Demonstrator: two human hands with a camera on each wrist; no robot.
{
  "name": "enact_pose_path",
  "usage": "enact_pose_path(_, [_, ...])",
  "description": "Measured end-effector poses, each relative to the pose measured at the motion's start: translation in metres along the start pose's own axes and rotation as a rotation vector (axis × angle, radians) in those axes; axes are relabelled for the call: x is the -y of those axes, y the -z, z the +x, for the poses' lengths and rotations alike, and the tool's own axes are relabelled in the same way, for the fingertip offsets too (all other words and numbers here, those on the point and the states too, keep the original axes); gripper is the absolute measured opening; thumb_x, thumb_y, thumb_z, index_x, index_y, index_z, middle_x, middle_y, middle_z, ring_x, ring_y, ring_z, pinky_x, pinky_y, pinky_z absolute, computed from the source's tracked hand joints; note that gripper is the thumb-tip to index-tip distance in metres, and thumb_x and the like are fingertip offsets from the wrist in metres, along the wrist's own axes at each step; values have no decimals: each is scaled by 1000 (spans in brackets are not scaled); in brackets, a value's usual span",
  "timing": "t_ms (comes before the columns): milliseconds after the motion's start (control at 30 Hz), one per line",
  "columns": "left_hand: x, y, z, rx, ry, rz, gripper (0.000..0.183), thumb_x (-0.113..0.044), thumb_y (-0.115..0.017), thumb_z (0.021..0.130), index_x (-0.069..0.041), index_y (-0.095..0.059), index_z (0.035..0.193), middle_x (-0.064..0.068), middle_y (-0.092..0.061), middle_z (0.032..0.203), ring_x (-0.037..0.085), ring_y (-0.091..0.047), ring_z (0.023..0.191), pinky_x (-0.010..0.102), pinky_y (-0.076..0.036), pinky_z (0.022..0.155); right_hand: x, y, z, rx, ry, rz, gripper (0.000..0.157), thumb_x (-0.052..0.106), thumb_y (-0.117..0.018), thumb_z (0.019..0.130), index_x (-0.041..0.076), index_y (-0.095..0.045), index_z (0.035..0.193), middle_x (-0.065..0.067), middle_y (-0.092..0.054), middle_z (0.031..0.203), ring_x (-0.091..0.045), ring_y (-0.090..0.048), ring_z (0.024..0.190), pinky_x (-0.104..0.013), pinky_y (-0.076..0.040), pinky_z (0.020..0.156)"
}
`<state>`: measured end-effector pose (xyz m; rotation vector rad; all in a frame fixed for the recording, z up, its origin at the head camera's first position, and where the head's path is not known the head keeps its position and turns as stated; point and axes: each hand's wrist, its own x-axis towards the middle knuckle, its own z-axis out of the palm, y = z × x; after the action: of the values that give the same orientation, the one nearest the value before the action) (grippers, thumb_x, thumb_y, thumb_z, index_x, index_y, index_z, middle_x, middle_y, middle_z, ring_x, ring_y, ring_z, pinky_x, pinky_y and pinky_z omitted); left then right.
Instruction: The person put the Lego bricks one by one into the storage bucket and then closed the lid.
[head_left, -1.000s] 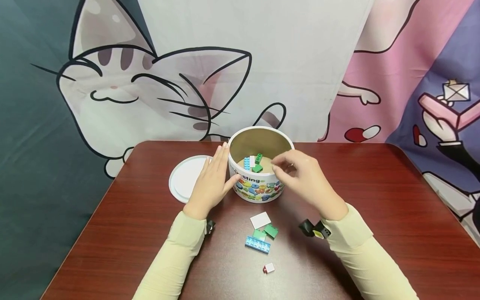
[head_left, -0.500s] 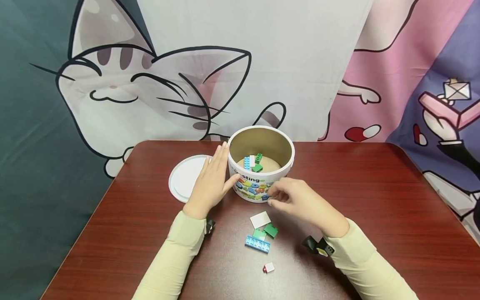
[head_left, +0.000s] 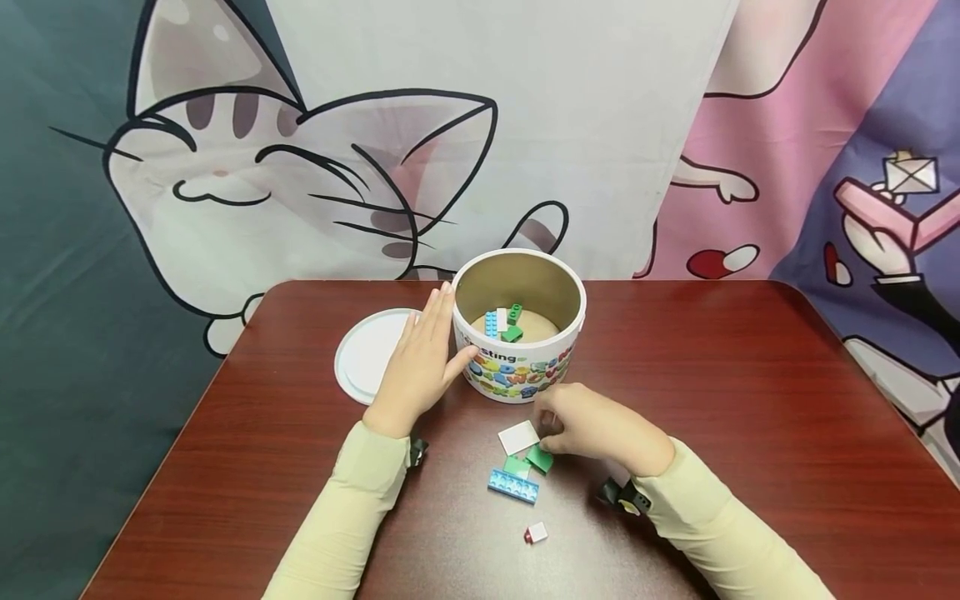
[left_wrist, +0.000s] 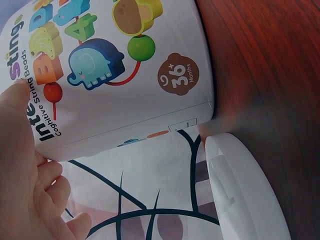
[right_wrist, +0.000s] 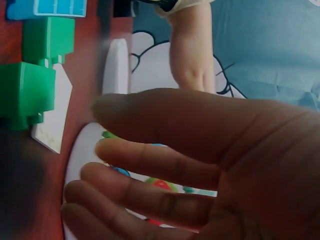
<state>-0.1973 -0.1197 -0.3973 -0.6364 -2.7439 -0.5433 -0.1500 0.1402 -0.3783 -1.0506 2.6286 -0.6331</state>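
Observation:
My left hand point(head_left: 412, 367) rests with straight fingers against the left side of a round printed tub point(head_left: 519, 371); the left wrist view shows the thumb on its label. My right hand point(head_left: 603, 429) is in front of the tub, fingers loosely bent with nothing between them in the right wrist view. Its fingertips are beside a white tile point(head_left: 517, 437) and a green building brick point(head_left: 539, 459). Another green brick point(head_left: 516, 467) and a long blue brick point(head_left: 513, 486) lie just nearer, and a small white-and-red brick point(head_left: 536, 533) lies closest to me.
Inside the tub lie a light blue brick point(head_left: 491, 324), a white brick point(head_left: 502, 319) and green bricks point(head_left: 512, 334). A white round lid point(head_left: 362, 358) lies on the brown table point(head_left: 712, 375), left of the tub. Cat-printed cloth point(head_left: 585, 150) hangs behind.
My right hand has come away from the tub's rim and lowered toward the bricks in front. The left hand stays against the tub. The view has shifted slightly.

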Motion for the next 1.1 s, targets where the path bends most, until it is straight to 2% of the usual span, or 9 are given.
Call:
enact_pose_path(233, [1,1,0,-4,-1,-6,85,-47,-53,104,-4,-9,163,9,-13,170,20,-9,156,52,-13,123,4,-11,3,77,-44,-16,19,5,-84,74,7,-66,81,4,-58,71,-6,-49,63,-24,-45,60])
enact_pose_path(567, [0,1,0,2,2,-6,85,-47,-52,104,-4,-9,163,9,-12,170,20,-8,156,51,-12,124,9,-17,1,86,-42,-16,28,1,-83,71,11,-57,68,10,-42,61,-4,-36,56,-22,-32,52])
enact_pose_path(1100, [1,0,0,-9,0,2,85,-47,-53,103,-3,-10,163,9,-14,169,21,-10,156,52,-14,123,10,-21,2,83,-60,-49,28,-4,-79,67,11,-55,69,8,-42,63,-8,-36,58,-25,-33,52])
